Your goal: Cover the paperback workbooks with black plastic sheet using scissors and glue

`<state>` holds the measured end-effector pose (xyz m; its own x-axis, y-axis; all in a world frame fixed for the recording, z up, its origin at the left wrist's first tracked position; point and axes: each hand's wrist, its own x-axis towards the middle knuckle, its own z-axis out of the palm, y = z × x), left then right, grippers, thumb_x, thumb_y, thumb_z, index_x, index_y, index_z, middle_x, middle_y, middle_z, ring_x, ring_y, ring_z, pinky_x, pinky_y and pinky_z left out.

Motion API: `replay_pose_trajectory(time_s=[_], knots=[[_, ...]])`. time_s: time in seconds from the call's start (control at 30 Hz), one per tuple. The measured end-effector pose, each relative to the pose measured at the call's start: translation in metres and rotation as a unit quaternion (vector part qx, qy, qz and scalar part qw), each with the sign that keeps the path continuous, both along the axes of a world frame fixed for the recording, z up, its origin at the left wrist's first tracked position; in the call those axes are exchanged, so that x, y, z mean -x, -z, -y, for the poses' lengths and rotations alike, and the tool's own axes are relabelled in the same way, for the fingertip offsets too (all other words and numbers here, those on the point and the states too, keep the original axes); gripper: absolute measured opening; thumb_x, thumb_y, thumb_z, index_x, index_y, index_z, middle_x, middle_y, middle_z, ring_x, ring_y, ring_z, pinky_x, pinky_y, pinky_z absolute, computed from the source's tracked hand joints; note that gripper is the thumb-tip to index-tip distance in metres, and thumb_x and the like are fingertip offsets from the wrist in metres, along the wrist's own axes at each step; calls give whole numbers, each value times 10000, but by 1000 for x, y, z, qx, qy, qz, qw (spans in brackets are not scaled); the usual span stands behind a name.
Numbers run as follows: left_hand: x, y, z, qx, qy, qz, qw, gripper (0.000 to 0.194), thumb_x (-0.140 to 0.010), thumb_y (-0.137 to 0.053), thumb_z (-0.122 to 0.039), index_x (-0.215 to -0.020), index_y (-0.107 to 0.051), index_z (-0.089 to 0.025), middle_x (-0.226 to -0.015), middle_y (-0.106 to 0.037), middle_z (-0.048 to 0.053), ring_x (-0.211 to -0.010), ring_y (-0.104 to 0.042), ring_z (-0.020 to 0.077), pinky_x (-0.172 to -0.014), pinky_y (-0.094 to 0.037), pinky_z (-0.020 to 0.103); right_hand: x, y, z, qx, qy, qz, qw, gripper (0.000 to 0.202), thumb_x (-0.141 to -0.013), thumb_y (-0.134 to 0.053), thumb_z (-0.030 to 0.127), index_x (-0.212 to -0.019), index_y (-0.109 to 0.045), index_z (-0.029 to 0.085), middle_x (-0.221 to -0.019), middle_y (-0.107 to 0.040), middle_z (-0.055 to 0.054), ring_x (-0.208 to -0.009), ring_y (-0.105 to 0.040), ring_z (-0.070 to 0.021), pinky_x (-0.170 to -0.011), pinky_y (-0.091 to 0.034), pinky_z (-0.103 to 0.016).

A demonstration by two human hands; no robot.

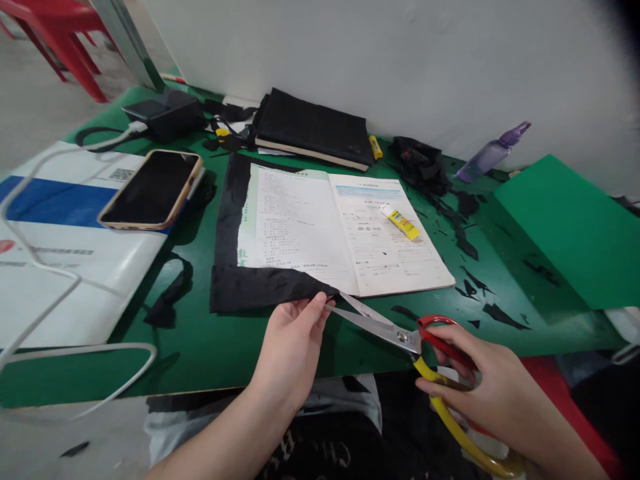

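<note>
An open book (295,220) lies on the green table, with black fabric (250,287) folded over its left and lower left edges. My left hand (300,327) pinches the end of the lower fabric strip near the book's spine. In my right hand (485,373) is a pair of scissors (400,337) with one red and one yellow handle. Their blades are parted, and the tips reach the fabric right beside my left fingertips. A yellow glue stick (404,225) rests on the book's right page.
At left, a phone (153,189) lies on a white and blue package (75,267), with a white cable (35,253) beside it. A black-covered book (313,127) sits behind. Black scraps (503,315), a purple spray bottle (490,157) and a green board (570,230) are at right.
</note>
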<state>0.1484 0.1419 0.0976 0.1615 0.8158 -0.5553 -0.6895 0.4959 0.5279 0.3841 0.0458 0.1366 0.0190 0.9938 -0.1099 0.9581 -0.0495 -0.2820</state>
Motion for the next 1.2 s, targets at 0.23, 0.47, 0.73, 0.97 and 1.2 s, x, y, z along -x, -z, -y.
replay_pose_trajectory(time_s=[0.23, 0.47, 0.73, 0.97, 1.2], knots=[[-2, -2, -1, -10, 4, 6, 1000, 217, -653, -801, -95, -684, -593, -146, -797, -683, 27, -872, -665, 140, -853, -543, 231, -3, 2, -7, -40, -29, 25, 998, 539, -691, -724, 556, -1112, -612, 239, -789, -703, 9, -606, -643, -137, -535, -527, -235], [-2, -2, -1, -32, 16, 7, 999, 154, -687, -779, -115, -682, -626, -132, -806, -677, 48, -864, -650, 134, -867, -531, 231, -5, 4, -8, -92, -72, 57, 992, 566, -727, -703, 542, -1178, -584, 219, -939, -724, -41, -709, -669, -168, -629, -546, -283], [-2, -1, 0, -36, 9, 0, 999, 117, -695, -761, -106, -722, -652, -141, -843, -691, 43, -901, -652, 142, -904, -529, 256, 1, -1, -18, -103, -92, 47, 989, 536, -751, -688, 550, -1148, -613, 197, -762, -678, -9, -562, -578, -117, -532, -488, -252], [-2, -1, 0, -41, 26, -2, 999, 140, -729, -746, -143, -859, -694, -141, -984, -712, 67, -1022, -649, 194, -971, -514, 312, 2, 1, -21, -104, -96, 65, 988, 555, -763, -666, 568, -1157, -656, 177, -791, -711, -43, -596, -611, -147, -524, -501, -276], [-1, 0, -1, -68, 48, -3, 997, 122, -807, -695, -197, -915, -692, -141, -1068, -700, 71, -1097, -618, 197, -1019, -485, 329, -1, 5, -21, -114, -103, 73, 985, 514, -760, -682, 533, -1119, -692, 166, -861, -742, -79, -673, -686, -202, -506, -520, -294]])
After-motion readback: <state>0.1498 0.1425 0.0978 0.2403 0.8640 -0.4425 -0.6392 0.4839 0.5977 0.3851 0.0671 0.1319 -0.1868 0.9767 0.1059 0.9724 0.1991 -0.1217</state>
